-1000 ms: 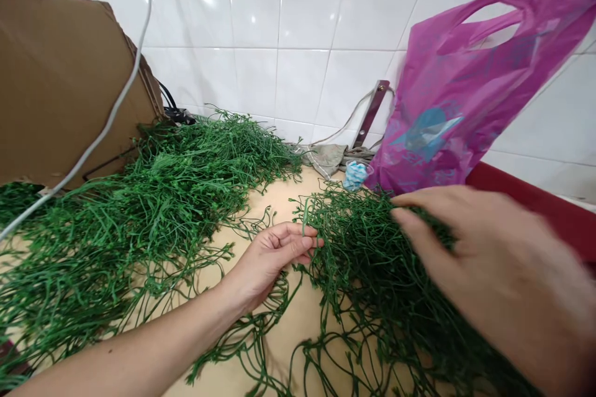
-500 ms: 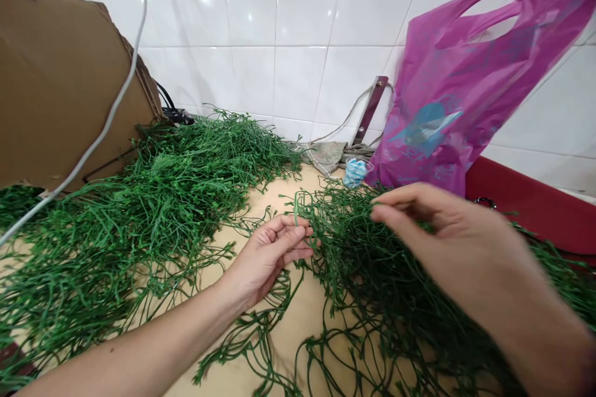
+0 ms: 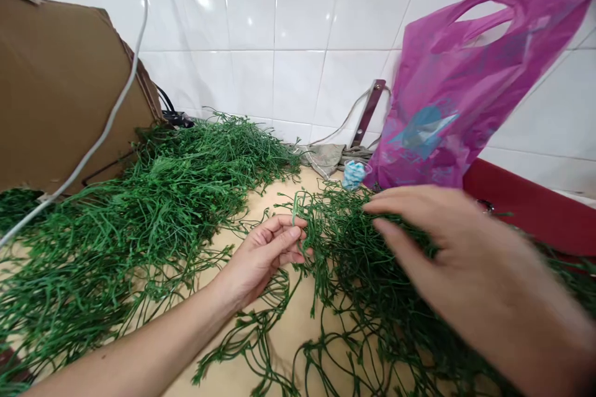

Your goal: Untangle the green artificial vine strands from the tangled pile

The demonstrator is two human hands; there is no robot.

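Observation:
My left hand (image 3: 274,245) is in the middle of the view, thumb and forefinger pinching a thin green plastic stem (image 3: 295,206) whose lighter end stands up above the fingertips. More dark green stems hang close beside those fingers, and which of them are joined to the pinched one I cannot tell. On the right, my right hand (image 3: 447,254) is over a tangled pile of green plastic stems (image 3: 358,248). Its thumb and fingers are apart, nothing shows between them, and the hand is blurred by motion.
A larger heap of green stems (image 3: 186,186) covers the left side, beside a cardboard box (image 3: 60,87) and a white cable (image 3: 112,111). A purple plastic bag (image 3: 447,93), a small cup with blue-and-white pieces (image 3: 354,174) and a red surface (image 3: 526,211) are at the right. White tiled wall behind.
My right hand's thumb and fingertips have spread from nearly together to apart. My left hand keeps its pinch almost in place. The camera view has shifted slightly.

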